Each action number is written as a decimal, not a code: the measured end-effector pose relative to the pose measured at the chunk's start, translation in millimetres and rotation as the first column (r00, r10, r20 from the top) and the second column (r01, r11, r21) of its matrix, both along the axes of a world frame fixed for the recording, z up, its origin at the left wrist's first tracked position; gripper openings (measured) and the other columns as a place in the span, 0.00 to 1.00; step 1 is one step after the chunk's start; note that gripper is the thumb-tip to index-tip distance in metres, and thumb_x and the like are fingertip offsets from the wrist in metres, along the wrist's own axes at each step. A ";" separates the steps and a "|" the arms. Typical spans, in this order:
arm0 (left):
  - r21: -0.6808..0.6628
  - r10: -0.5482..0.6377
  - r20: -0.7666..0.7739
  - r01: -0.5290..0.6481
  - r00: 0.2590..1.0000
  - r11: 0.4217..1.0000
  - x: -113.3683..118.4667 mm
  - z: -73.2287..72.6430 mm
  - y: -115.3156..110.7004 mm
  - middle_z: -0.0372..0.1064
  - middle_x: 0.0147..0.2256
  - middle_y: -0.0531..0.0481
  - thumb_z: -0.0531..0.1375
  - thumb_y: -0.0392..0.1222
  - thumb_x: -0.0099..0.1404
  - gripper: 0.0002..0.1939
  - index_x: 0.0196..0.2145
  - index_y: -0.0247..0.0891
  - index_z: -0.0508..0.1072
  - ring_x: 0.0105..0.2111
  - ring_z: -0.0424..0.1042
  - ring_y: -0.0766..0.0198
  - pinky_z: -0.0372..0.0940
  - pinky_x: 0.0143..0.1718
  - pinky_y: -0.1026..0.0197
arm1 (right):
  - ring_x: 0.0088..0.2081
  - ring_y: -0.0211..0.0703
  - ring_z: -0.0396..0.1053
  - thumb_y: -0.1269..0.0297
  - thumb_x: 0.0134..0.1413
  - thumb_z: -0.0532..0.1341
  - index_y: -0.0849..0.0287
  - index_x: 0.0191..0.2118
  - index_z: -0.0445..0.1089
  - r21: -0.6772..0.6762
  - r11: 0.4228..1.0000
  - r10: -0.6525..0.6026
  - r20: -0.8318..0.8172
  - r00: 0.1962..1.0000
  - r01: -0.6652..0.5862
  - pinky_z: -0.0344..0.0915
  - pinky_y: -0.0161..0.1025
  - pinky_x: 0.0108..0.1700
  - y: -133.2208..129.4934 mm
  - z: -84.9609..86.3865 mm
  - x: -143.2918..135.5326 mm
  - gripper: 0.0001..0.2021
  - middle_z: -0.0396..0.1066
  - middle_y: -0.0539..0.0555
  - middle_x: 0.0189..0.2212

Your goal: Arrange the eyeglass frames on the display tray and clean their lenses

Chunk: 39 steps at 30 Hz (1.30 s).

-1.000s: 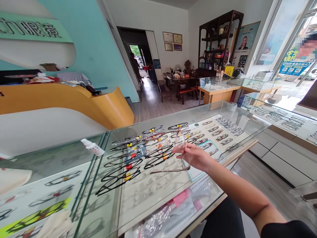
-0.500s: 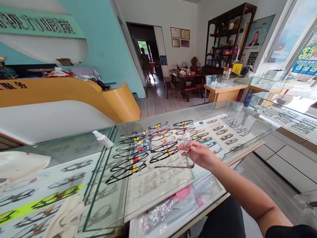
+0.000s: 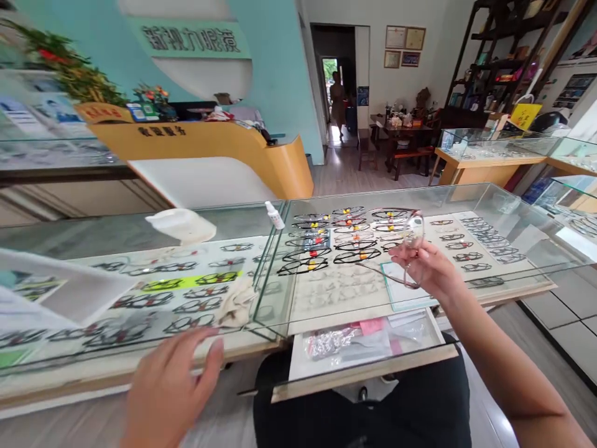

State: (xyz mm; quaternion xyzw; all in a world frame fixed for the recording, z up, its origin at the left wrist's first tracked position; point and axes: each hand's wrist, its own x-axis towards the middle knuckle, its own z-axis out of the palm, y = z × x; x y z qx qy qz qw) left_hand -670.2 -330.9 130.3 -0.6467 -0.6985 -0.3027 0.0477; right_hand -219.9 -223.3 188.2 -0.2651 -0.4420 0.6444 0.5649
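Teal wall (image 3: 280, 74), orange counter (image 3: 209, 149), dark shelf (image 3: 494, 68), wood floor (image 3: 345, 174)

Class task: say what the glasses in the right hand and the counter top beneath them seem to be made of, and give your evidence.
Glasses: apparently clear, pink-tinted plastic; the display shows through the rims. Counter top: glass, transparent and glossy, reflecting light over the frames inside.

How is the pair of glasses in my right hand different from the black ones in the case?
The held glasses have a thin, pale, see-through frame; the black glasses have dark frames with coloured tags. The held pair is above the glass in the right hand; the black pairs lie flat in rows under it. Both are empty display frames.
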 end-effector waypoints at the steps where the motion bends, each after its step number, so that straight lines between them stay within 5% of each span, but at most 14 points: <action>1: -0.058 0.025 -0.047 -0.028 0.999 0.998 0.5 -1.0 16.4 0.77 0.52 0.39 0.49 0.63 0.72 0.27 0.55 0.51 0.78 0.58 0.75 0.35 0.70 0.61 0.33 | 0.49 0.52 0.79 0.47 0.44 0.81 0.49 0.35 0.80 0.010 1.000 -0.001 0.010 1.000 0.001 0.68 0.55 0.66 -4.2 4.0 2.5 0.17 0.79 0.51 0.34; 3: -0.232 0.091 -0.107 -0.114 0.990 0.966 -0.5 -1.2 51.1 0.74 0.58 0.28 0.47 0.61 0.69 0.35 0.59 0.35 0.76 0.60 0.73 0.31 0.70 0.60 0.34 | 0.49 0.52 0.79 0.48 0.46 0.80 0.49 0.33 0.79 0.030 1.000 -0.001 0.019 1.000 0.000 0.65 0.57 0.68 -13.6 10.1 8.5 0.16 0.79 0.50 0.32; 5: -0.374 0.075 -0.138 -0.122 0.988 0.919 -3.4 -1.6 78.1 0.74 0.59 0.28 0.48 0.59 0.68 0.35 0.59 0.34 0.77 0.58 0.74 0.32 0.72 0.55 0.37 | 0.47 0.52 0.78 0.49 0.47 0.80 0.48 0.32 0.78 0.043 0.999 -0.006 0.021 1.000 0.005 0.65 0.58 0.68 -24.1 13.2 15.8 0.15 0.78 0.50 0.31; 9: -0.351 0.065 -0.070 -0.085 0.995 0.932 -12.8 -8.4 97.5 0.78 0.54 0.32 0.49 0.55 0.67 0.27 0.49 0.39 0.81 0.52 0.77 0.37 0.72 0.50 0.44 | 0.48 0.54 0.77 0.48 0.49 0.78 0.48 0.32 0.76 0.039 0.997 -0.067 0.066 0.996 0.064 0.65 0.60 0.67 -46.4 12.8 29.7 0.15 0.77 0.51 0.29; 13: -0.346 0.191 0.276 -0.088 0.942 0.934 -21.4 -9.1 99.3 0.80 0.38 0.40 0.56 0.60 0.60 0.22 0.39 0.41 0.79 0.36 0.78 0.46 0.70 0.38 0.51 | 0.47 0.54 0.76 0.48 0.50 0.78 0.48 0.33 0.75 0.044 0.994 -0.106 0.085 0.991 0.103 0.67 0.59 0.64 -62.4 10.9 35.5 0.15 0.75 0.51 0.28; 15: -0.323 0.242 0.552 -0.063 0.798 0.944 -18.1 -2.0 99.4 0.76 0.30 0.46 0.61 0.62 0.56 0.22 0.38 0.42 0.78 0.30 0.74 0.52 0.67 0.33 0.55 | 0.46 0.53 0.75 0.48 0.50 0.78 0.48 0.33 0.74 0.059 0.993 -0.111 0.087 0.990 0.106 0.68 0.57 0.62 -65.8 10.9 34.1 0.16 0.74 0.51 0.28; 18: -0.212 0.187 0.852 -0.004 0.489 0.977 2.7 18.4 96.7 0.75 0.32 0.49 0.69 0.58 0.50 0.22 0.38 0.41 0.77 0.31 0.72 0.58 0.67 0.30 0.60 | 0.45 0.53 0.75 0.49 0.51 0.78 0.48 0.34 0.74 0.059 0.993 -0.104 0.101 0.989 0.098 0.66 0.56 0.62 -64.6 12.5 25.5 0.15 0.75 0.51 0.29; 21: -0.134 0.103 0.967 0.122 0.231 0.983 40.6 45.9 92.4 0.75 0.35 0.48 0.73 0.52 0.50 0.18 0.36 0.42 0.75 0.34 0.74 0.59 0.69 0.30 0.61 | 0.46 0.53 0.75 0.49 0.52 0.77 0.48 0.36 0.75 0.036 0.995 -0.096 0.111 0.989 0.092 0.65 0.55 0.63 -57.8 17.0 8.6 0.15 0.76 0.51 0.32; 25: 0.043 -0.043 0.999 0.323 -0.009 0.945 99.4 75.6 91.7 0.72 0.35 0.50 0.71 0.54 0.56 0.18 0.38 0.42 0.76 0.30 0.69 0.64 0.62 0.23 0.65 | 0.49 0.53 0.74 0.46 0.51 0.77 0.48 0.36 0.73 0.002 0.998 -0.068 0.132 0.989 0.068 0.65 0.53 0.61 -50.2 27.6 -20.1 0.17 0.78 0.52 0.37; 31: -0.003 -0.001 1.000 0.359 0.010 0.933 155.2 84.1 91.2 0.79 0.42 0.48 0.78 0.47 0.47 0.30 0.48 0.41 0.79 0.32 0.73 0.65 0.72 0.32 0.63 | 0.46 0.51 0.72 0.45 0.50 0.78 0.50 0.33 0.72 0.029 0.999 -0.043 0.150 0.988 0.039 0.65 0.48 0.57 -53.8 39.5 -46.9 0.20 0.78 0.52 0.36; 39: 0.050 -0.007 0.995 0.424 -0.103 0.904 175.0 68.2 87.0 0.79 0.39 0.48 0.77 0.63 0.48 0.32 0.43 0.39 0.81 0.34 0.75 0.63 0.73 0.34 0.64 | 0.46 0.49 0.72 0.44 0.48 0.79 0.51 0.32 0.71 0.003 0.997 -0.082 0.135 0.987 0.082 0.64 0.48 0.57 -58.2 35.1 -55.1 0.21 0.79 0.51 0.36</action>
